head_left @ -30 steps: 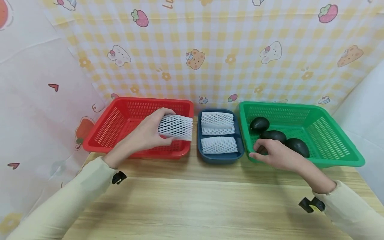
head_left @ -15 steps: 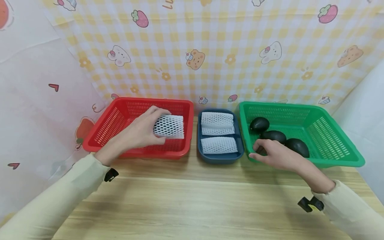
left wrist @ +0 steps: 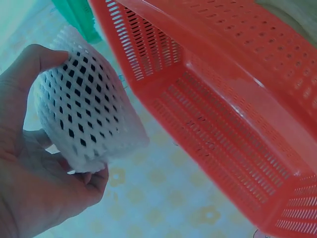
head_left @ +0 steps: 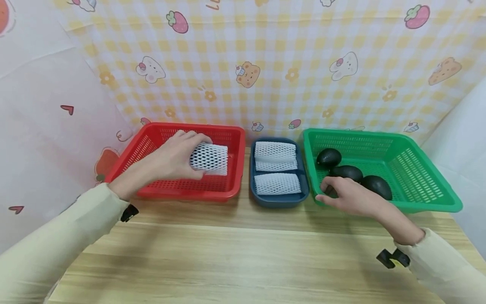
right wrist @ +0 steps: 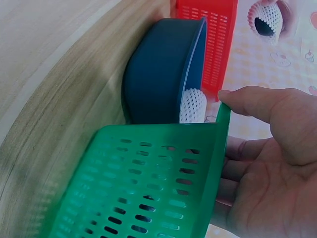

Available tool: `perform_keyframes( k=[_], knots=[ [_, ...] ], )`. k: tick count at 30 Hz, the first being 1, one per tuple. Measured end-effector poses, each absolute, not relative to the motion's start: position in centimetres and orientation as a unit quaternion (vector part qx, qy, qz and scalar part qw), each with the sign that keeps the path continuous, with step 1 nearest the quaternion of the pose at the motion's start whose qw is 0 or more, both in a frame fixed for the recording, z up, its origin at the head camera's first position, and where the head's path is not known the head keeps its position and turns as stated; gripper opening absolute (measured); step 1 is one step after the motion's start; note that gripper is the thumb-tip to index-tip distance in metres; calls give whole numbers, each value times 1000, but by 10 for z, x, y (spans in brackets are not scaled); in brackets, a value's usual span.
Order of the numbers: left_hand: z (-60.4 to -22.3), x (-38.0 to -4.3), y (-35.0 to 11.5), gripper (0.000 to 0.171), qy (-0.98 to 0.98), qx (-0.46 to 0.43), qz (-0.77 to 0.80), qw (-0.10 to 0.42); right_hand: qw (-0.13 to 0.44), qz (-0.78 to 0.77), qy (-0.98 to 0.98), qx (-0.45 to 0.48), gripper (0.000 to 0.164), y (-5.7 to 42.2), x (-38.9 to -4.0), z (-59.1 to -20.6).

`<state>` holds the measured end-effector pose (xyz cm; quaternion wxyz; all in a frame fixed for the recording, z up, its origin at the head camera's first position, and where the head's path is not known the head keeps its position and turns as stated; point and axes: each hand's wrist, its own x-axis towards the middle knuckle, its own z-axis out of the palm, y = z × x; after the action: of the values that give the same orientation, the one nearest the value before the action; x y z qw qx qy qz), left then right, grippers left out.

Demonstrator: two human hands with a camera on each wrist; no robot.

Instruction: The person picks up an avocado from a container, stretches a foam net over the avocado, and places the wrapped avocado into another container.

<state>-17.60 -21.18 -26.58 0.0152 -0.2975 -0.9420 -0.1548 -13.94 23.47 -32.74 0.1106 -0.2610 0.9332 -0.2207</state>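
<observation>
My left hand (head_left: 172, 156) grips a white foam fruit net (head_left: 213, 159) with a dark fruit inside, over the red basket (head_left: 182, 195). In the left wrist view, thumb and fingers wrap the net (left wrist: 91, 106), and dark diamonds show through its mesh. My right hand (head_left: 351, 195) holds the near left rim of the green basket (head_left: 421, 207); in the right wrist view the thumb lies on the rim and the fingers are partly hidden behind it. Beside that hand lie dark avocados (head_left: 328, 158), (head_left: 376, 186), with another avocado (head_left: 346, 172) between them.
Between the baskets stands a dark blue divided box (head_left: 279, 203) holding two foam nets, the rear net (head_left: 275, 155) and the front net (head_left: 277, 184). All three containers sit along the back of the wooden table (head_left: 243, 257), against a checked cloth (head_left: 265, 50).
My left hand has moved left with the netted fruit, from the red basket's right rim to over its middle. The right hand has stayed at the green basket's rim.
</observation>
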Motion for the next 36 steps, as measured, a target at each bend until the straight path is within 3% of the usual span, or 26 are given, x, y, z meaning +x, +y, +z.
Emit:
perform_keyframes(
  k=[6,21,36],
  knots=[
    [-271,-182,-210,86,-943,-296,-142,-55,108,-218,933,-265,15,235,-139,-327],
    [-287,-196,-208,75,-932,-296,-90,-191,106,-211,934,-267,14,235,-137,-325],
    [-289,-203,-198,78,-923,-291,-46,-246,101,-211,935,-266,15,234,-136,-326]
  ],
)
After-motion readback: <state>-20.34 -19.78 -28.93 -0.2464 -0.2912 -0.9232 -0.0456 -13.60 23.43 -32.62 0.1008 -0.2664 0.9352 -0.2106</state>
